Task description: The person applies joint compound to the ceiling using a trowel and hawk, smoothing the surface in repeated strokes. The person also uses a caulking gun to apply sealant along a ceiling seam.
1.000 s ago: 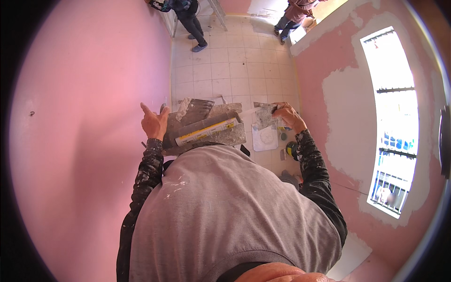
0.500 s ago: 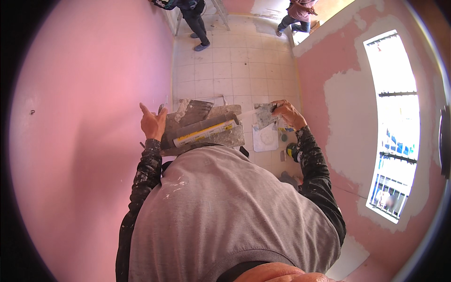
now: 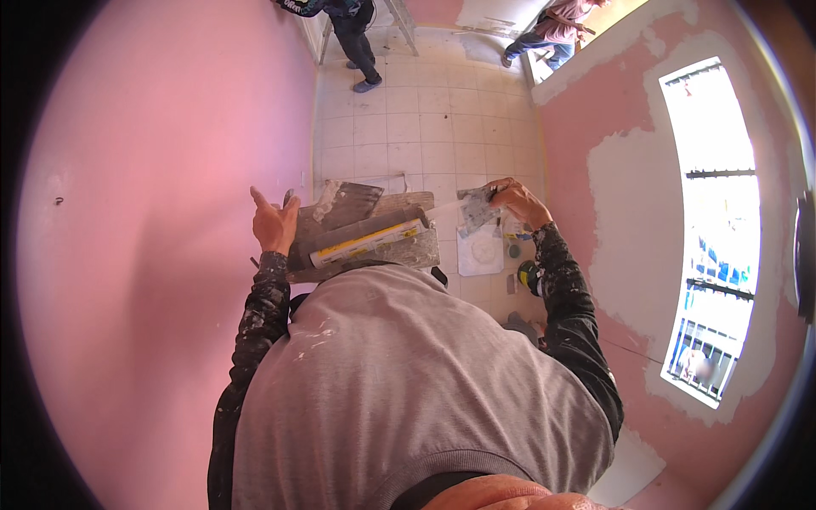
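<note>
My left hand (image 3: 274, 225) is at the pink wall side, beside the left end of a worn wooden plank (image 3: 414, 252). Its index finger is stretched out and the thumb stands apart; the other fingers are partly hidden. On the plank lie a sealant cartridge (image 3: 365, 242) with a white and yellow label and a clear nozzle, and a putty-smeared flat trowel blade (image 3: 353, 202). Out to the right, my right hand (image 3: 520, 204) grips a flat, putty-stained scraper (image 3: 478, 211) over the tiled floor.
A white square lid or board (image 3: 481, 252) and a dark green-banded container (image 3: 529, 276) sit on the floor at right. A pink wall (image 3: 153, 170) rises close on my left; a barred window (image 3: 710, 221) is at right. One person (image 3: 357, 38) stands by a ladder (image 3: 399, 25), another (image 3: 552, 30) by an opening.
The far-right person has turned and leaned further toward the opening. My right hand and scraper have shifted very slightly; my left hand is nearly still.
</note>
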Available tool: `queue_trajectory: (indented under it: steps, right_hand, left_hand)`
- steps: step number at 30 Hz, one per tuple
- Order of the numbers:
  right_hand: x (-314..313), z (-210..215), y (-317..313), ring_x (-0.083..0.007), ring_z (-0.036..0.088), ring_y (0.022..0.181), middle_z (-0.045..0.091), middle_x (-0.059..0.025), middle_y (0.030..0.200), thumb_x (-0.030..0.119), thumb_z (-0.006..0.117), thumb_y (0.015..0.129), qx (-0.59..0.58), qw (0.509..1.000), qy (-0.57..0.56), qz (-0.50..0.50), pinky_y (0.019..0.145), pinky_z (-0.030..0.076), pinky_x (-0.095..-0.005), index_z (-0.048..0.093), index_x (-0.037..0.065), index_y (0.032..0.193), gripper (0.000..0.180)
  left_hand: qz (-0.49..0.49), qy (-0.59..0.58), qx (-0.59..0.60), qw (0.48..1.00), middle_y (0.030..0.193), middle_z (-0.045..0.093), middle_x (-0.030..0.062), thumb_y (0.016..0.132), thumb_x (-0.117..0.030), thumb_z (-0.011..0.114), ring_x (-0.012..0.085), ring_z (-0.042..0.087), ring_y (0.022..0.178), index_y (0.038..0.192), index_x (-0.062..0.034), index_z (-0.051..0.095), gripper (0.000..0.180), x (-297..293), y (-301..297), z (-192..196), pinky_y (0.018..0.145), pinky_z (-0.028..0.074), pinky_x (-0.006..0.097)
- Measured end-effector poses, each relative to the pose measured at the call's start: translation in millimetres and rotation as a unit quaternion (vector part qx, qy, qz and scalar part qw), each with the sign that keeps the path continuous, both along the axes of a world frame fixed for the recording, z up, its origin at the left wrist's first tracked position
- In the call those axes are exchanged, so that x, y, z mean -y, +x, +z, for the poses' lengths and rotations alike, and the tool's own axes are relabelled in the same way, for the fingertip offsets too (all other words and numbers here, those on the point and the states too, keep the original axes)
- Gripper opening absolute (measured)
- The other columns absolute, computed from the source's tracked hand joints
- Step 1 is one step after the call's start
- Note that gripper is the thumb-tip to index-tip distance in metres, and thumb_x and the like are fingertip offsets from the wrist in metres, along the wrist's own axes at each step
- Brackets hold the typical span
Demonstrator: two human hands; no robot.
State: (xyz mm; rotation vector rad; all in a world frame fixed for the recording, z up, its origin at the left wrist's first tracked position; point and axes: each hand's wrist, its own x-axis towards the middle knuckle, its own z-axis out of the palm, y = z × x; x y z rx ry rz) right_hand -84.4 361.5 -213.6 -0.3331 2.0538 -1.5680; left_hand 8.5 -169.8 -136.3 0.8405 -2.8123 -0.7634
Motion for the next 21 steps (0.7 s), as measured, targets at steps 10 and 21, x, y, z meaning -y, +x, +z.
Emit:
queue_trajectory:
  steps: [10,21]
  right_hand:
    - [21.4,96.4,29.8,-0.0181,0.068,0.087,0.073,-0.0073,0.096,-0.004,0.064,0.071,-0.028,0.99,0.14,0.006,0.084,0.052,-0.0302,0.074,0.0,0.09,0.021]
    - [30.1,119.8,123.4,-0.0265,0.067,0.098,0.071,-0.0128,0.104,-0.008,0.057,0.074,0.143,0.843,-0.41,-0.317,0.093,0.051,-0.0366,0.066,-0.006,0.108,0.035]
  left_hand:
    - [0.005,0.024,0.015,1.0,0.101,0.064,0.0225,0.078,-0.04,0.074,0.0369,0.064,0.094,0.149,0.01,0.02,0.103,-6.5,-3.2,6.7,0.084,0.05,0.043]
    - [-0.248,-0.283,-0.093,0.922,0.124,0.062,0.023,0.079,-0.064,0.068,0.0407,0.05,0.127,0.136,-0.0018,0.052,0.086,-26.2,-0.9,24.5,0.113,0.02,0.064]
